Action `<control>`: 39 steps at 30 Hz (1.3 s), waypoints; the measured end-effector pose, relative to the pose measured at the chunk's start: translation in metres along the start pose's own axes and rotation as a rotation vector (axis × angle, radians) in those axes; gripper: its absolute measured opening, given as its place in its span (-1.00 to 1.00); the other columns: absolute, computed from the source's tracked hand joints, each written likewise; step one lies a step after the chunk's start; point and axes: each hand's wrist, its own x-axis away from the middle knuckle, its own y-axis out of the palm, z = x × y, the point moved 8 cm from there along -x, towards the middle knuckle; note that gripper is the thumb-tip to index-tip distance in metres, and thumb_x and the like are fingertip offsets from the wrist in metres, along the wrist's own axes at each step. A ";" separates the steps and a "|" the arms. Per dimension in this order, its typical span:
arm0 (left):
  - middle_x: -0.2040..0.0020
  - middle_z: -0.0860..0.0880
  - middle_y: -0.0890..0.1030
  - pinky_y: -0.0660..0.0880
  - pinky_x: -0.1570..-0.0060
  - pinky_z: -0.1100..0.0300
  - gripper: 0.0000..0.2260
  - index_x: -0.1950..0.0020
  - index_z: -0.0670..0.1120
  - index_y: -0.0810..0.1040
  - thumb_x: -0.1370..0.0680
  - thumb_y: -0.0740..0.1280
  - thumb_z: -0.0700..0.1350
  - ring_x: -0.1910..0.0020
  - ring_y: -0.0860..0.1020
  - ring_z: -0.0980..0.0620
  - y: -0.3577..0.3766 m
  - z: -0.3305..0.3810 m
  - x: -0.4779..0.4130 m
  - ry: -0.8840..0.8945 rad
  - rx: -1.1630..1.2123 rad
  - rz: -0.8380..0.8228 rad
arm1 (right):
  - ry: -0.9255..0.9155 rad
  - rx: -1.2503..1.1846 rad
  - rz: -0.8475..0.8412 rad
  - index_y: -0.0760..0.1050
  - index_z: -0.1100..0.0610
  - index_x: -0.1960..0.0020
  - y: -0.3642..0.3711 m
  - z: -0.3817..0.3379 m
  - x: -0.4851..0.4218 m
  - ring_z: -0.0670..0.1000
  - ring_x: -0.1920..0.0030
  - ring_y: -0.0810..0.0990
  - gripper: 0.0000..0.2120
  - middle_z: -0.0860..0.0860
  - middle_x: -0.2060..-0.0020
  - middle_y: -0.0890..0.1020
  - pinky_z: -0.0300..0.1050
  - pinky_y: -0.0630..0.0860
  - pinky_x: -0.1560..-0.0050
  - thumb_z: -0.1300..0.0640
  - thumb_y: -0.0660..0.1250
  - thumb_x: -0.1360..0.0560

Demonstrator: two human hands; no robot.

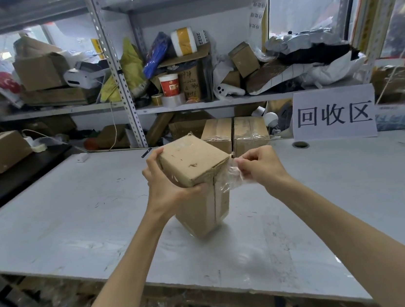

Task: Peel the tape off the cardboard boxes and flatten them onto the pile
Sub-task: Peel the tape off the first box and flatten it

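Observation:
A brown cardboard box (194, 164) stands tilted on one lower edge in the middle of the white table (76, 214). My left hand (164, 181) grips its upper left corner, thumb on the near face. My right hand (258, 163) pinches a crumpled strip of clear tape (232, 175) that peels away from the box's right side. More clear tape still runs down the near face along the seam.
Two more taped cardboard boxes (234, 131) stand at the table's far edge. A white paper sign (334, 114) with black characters leans at the back right. Cluttered metal shelves (187, 78) rise behind the table. A black surface with boxes lies to the left.

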 end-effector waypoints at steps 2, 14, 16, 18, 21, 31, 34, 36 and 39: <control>-0.33 -0.01 0.19 0.36 -0.09 0.42 0.03 -0.34 0.31 0.13 -0.03 0.64 0.10 -0.33 0.33 0.01 0.000 -0.005 -0.002 -0.050 0.031 -0.025 | -0.105 0.006 -0.031 0.61 0.15 0.06 0.003 -0.012 0.003 -0.07 0.19 0.60 -0.91 0.02 0.21 0.64 -0.25 0.52 0.21 0.24 0.32 -0.54; -0.45 -0.07 0.30 0.49 -0.27 -0.14 0.15 -0.49 0.23 0.15 0.02 0.60 0.28 -0.35 0.40 -0.11 0.000 -0.018 0.001 -0.310 0.185 -0.068 | -0.373 0.143 0.094 0.61 0.22 0.07 0.005 -0.037 0.018 -0.04 0.22 0.61 -0.89 0.02 0.25 0.64 -0.23 0.57 0.24 0.17 0.36 -0.52; -0.45 -0.06 0.34 0.50 -0.18 -0.10 0.17 -0.52 0.21 0.13 0.02 0.56 0.32 -0.32 0.43 -0.11 0.003 -0.021 0.002 -0.384 0.214 -0.081 | -0.385 0.138 0.088 0.56 0.22 0.10 0.007 -0.037 0.023 -0.04 0.26 0.56 -0.89 0.04 0.27 0.61 -0.25 0.50 0.28 0.19 0.32 -0.55; -0.43 -0.05 0.34 0.49 -0.16 -0.14 0.18 -0.52 0.19 0.12 0.02 0.52 0.36 -0.30 0.43 -0.11 0.002 -0.025 0.002 -0.447 0.210 -0.051 | -0.391 0.121 0.075 0.51 0.23 0.13 0.009 -0.036 0.028 0.00 0.27 0.51 -0.87 0.09 0.29 0.57 -0.21 0.46 0.29 0.21 0.28 -0.56; -0.42 -0.06 0.29 0.46 -0.19 -0.21 0.20 -0.51 0.19 0.07 0.04 0.51 0.39 -0.31 0.38 -0.13 -0.005 -0.033 0.003 -0.522 0.180 -0.017 | -0.446 0.128 0.026 0.46 0.20 0.16 0.016 -0.043 0.036 0.06 0.26 0.52 -0.89 0.12 0.29 0.55 -0.23 0.45 0.31 0.23 0.28 -0.54; -0.54 -0.03 0.09 0.27 -0.43 -0.23 0.36 -0.53 0.30 -0.31 0.01 0.56 0.33 -0.49 0.19 -0.17 0.014 -0.031 0.010 -0.414 -0.092 -0.151 | -0.312 0.124 0.160 0.48 0.18 0.13 0.013 -0.049 0.028 0.03 0.26 0.60 -0.65 0.04 0.30 0.61 0.02 0.59 0.18 0.02 0.58 -0.31; -0.50 -0.06 0.18 0.32 -0.40 -0.21 0.32 -0.53 0.23 -0.16 0.05 0.53 0.38 -0.45 0.24 -0.16 0.008 -0.032 0.014 -0.401 -0.011 -0.024 | -0.397 0.153 0.159 0.51 0.21 0.14 0.013 -0.056 0.028 0.02 0.33 0.64 -0.88 0.06 0.33 0.63 -0.01 0.63 0.26 0.27 0.45 -0.43; -0.43 -0.08 0.25 0.40 -0.35 -0.14 0.24 -0.49 0.16 -0.01 0.06 0.52 0.39 -0.39 0.32 -0.13 0.001 -0.037 0.014 -0.443 0.072 0.054 | -0.402 0.190 0.020 0.49 0.22 0.19 0.020 -0.055 0.027 0.02 0.45 0.63 -0.89 0.10 0.40 0.63 -0.06 0.61 0.38 0.37 0.39 -0.43; -0.38 -0.05 0.33 0.46 -0.30 -0.10 0.16 -0.46 0.13 0.12 0.04 0.52 0.40 -0.32 0.40 -0.08 -0.001 -0.040 0.011 -0.440 0.125 0.067 | -0.298 0.284 -0.269 0.44 0.17 0.25 0.037 -0.045 0.026 0.04 0.50 0.56 -0.83 0.09 0.45 0.57 -0.15 0.52 0.50 0.41 0.28 -0.39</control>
